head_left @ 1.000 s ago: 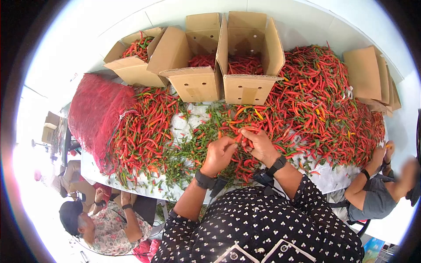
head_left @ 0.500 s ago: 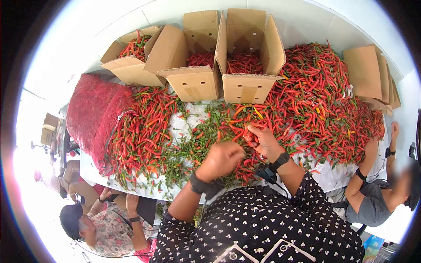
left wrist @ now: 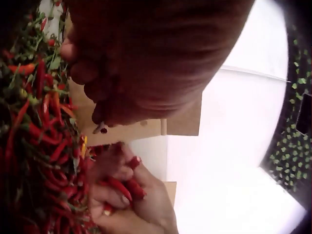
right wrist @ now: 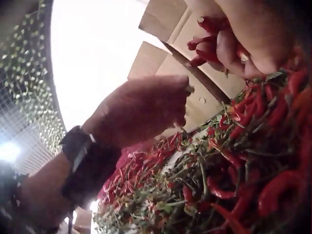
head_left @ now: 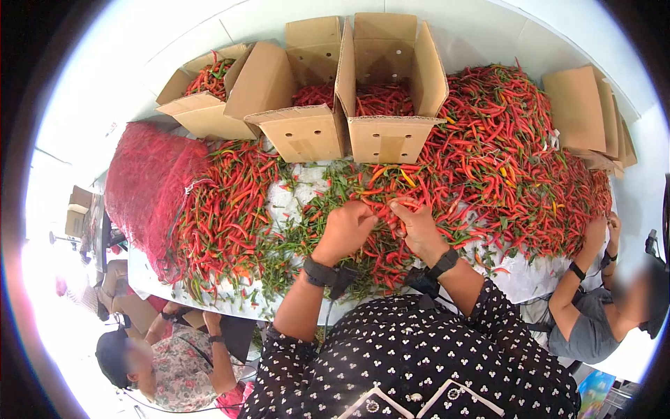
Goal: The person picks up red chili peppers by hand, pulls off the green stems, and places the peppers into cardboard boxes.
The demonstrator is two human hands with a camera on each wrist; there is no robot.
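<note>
Several red chillies (left wrist: 135, 188) are gripped in my right hand (head_left: 421, 234), their ends poking out between thumb and fingers. Just to its left, my left hand (head_left: 343, 230) has its fingers curled inward, a small gap from the right hand. A small greenish stem end (right wrist: 190, 89) shows at the left fingertips in the right wrist view. Beneath both hands lie loose red chillies (head_left: 391, 262) and a spread of green stems (head_left: 300, 237).
Cardboard boxes (head_left: 391, 140) holding chillies line the back. A large chilli heap (head_left: 495, 140) rises at right beside folded cardboard (head_left: 576, 112). Red netting (head_left: 150, 188) lies at left next to more chillies (head_left: 230, 209). One person (head_left: 178, 363) sits at left, another (head_left: 590, 314) at right.
My left hand touched the chillies at the right hand, swung left in a blur, and has come back up close to it. The right hand keeps its grip on the chillies.
</note>
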